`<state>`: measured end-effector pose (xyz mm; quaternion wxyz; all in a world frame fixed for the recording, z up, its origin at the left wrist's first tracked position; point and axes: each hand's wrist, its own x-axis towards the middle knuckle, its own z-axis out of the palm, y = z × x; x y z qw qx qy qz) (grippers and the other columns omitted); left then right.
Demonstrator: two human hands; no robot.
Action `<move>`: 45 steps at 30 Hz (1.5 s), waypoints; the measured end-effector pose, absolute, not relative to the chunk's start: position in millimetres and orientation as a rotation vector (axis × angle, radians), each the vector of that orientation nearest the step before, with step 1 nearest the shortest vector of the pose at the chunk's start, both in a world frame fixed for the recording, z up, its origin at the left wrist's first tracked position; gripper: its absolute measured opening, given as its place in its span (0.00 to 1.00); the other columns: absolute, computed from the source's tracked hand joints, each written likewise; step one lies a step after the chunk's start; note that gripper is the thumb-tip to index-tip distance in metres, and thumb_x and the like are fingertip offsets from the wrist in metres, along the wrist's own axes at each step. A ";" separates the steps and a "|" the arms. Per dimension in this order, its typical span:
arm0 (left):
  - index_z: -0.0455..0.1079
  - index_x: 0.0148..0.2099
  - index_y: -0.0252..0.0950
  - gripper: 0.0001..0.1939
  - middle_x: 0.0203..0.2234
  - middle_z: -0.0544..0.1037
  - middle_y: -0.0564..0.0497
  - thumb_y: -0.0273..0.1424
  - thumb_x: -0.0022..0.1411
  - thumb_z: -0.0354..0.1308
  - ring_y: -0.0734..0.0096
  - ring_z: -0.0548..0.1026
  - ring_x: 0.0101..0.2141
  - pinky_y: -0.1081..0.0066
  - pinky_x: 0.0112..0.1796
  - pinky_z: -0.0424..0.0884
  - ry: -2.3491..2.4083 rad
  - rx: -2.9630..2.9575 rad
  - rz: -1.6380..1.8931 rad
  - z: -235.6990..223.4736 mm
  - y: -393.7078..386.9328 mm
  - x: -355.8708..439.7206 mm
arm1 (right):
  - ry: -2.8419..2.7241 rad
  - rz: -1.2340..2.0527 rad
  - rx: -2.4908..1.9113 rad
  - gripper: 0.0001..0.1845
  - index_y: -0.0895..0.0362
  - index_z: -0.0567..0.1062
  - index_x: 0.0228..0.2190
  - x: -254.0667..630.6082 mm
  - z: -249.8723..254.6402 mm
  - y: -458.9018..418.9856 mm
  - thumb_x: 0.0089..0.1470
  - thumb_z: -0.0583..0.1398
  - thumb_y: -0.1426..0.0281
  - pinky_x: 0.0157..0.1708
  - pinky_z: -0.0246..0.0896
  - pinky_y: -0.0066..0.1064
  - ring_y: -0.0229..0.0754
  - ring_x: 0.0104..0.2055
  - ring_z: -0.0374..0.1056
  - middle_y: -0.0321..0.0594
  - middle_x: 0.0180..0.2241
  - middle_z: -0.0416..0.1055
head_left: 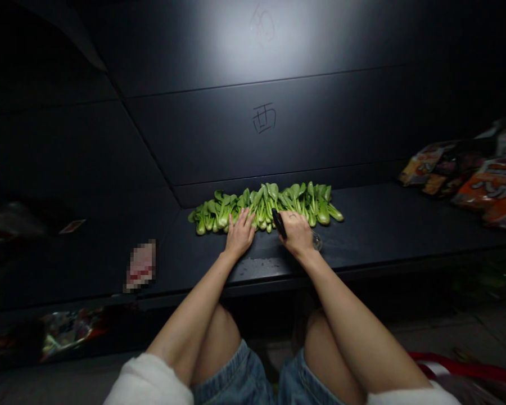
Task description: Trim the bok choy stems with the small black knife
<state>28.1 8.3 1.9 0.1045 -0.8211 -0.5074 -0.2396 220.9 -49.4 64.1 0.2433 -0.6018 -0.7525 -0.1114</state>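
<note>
A row of green bok choy lies on a dark shelf in front of me. My left hand rests flat with fingers spread, its fingertips touching the stalks near the middle of the row. My right hand is closed around a black handle, right against the stalks. A small clear, glassy thing shows just right of that hand; I cannot make out what it is.
Dark panels rise behind the shelf, one marked with a handwritten character. Several snack bags are heaped at the right. More packets lie low on the left. My knees are under the shelf edge; a red strap lies at the lower right.
</note>
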 end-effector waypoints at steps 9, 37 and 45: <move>0.57 0.65 0.37 0.25 0.66 0.56 0.44 0.31 0.67 0.44 0.60 0.50 0.67 0.45 0.64 0.40 -1.528 -2.417 -0.681 5.6 6.7 24.8 | -1.680 -0.014 -1.311 0.19 0.57 0.72 0.39 220.1 52.2 -33.6 0.63 0.48 0.58 0.41 0.61 0.34 0.47 0.39 0.69 0.47 0.37 0.74; 0.59 0.64 0.37 0.24 0.65 0.58 0.43 0.30 0.67 0.44 0.59 0.51 0.66 0.43 0.64 0.42 -1.611 -2.329 -0.718 -1.2 -2.8 -12.6 | -1.895 0.092 -1.070 0.14 0.55 0.71 0.40 203.9 50.6 -32.2 0.62 0.52 0.60 0.40 0.62 0.33 0.46 0.39 0.70 0.45 0.37 0.74; 0.59 0.64 0.37 0.25 0.66 0.56 0.43 0.30 0.66 0.45 0.58 0.49 0.67 0.44 0.64 0.44 -1.663 -2.299 -0.721 -5.9 -4.4 -11.7 | -2.148 -0.086 -1.235 0.13 0.59 0.71 0.44 201.4 57.4 -37.9 0.57 0.54 0.72 0.44 0.61 0.34 0.48 0.45 0.68 0.50 0.42 0.74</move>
